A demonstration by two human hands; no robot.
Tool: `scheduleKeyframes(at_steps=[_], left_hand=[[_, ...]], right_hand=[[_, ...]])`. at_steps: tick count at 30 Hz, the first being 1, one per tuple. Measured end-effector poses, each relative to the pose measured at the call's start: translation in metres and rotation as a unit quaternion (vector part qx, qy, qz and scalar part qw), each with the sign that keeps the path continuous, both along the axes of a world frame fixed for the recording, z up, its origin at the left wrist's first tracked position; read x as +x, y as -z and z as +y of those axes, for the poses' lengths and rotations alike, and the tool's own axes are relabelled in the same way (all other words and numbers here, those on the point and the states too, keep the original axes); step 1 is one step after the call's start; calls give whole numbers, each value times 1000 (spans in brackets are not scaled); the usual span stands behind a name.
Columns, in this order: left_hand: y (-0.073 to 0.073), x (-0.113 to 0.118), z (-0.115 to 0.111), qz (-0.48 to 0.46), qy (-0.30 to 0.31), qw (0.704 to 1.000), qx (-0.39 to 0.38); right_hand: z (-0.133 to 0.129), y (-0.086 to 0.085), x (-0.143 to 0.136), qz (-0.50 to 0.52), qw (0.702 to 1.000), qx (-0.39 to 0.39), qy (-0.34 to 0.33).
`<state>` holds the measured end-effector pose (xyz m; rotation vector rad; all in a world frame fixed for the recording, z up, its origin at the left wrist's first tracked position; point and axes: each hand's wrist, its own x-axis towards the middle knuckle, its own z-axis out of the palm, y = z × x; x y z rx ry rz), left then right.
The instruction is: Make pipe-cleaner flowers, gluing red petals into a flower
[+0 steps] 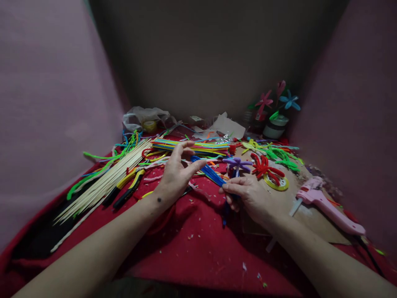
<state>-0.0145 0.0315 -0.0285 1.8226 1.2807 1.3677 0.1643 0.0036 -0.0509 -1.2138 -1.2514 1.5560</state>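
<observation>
1. Some shaped pieces look done: a purple flower and a red looped piece lie beyond the right hand, and a blue flower and a pink flower stand at the back.
2. The blue bundle looks unfinished: its strands run side by side, mostly straight, with no petals formed. I judge this piece to be at an early stage, its shaping not yet done.
3. Much material is unused: a stack of multicoloured stems lies behind the left hand, and pale sticks fan out to its left. The glue gun rests untouched on the right of the worktop.
4. The blue bundle lies between the two hands, slanting from the right fingertips up toward the left thumb.
5. The right hand pinches the bundle's near end between thumb and fingers. A short blue end shows just below that hand.
6. The left hand is spread, thumb and fingers apart around the bundle's far end; whether the thumb touches the strands, I cannot tell.
7. The two hands are apart from each other.
</observation>
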Motion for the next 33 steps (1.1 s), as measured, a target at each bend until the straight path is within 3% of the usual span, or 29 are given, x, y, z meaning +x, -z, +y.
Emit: scheduleKeyframes(at_steps=[2, 4, 7, 12, 15, 17, 21, 24, 27, 33], left_hand=[[-4, -3, -3, 150, 11, 976, 160], [-3, -1, -6, 271, 76, 926, 250], [7, 5, -8, 364, 149, 876, 279], [17, 7, -7, 405, 173, 858, 264], [16, 6, -9, 394, 186, 866, 244], [14, 6, -12, 362, 176, 890, 217], [6, 8, -18, 269, 123, 949, 109], [2, 10, -21, 219, 103, 970, 25], [1, 12, -23, 188, 98, 977, -8], [3, 15, -24, 183, 77, 980, 11]], right_hand=[[1, -1, 1, -17, 1000, -5, -4], [2, -1, 2, -44, 999, -1, -16], [1, -5, 2, -93, 995, 29, -38], [-1, -14, 3, -149, 985, 51, -69], [-2, -16, 3, -147, 985, 52, -74], [-2, -15, 4, -115, 990, 54, -67], [1, -7, 7, 61, 996, 58, -27], [2, -1, 7, 158, 986, 40, 20], [1, 1, 4, 169, 984, 41, 36], [-5, 2, -4, 119, 987, 77, 76]])
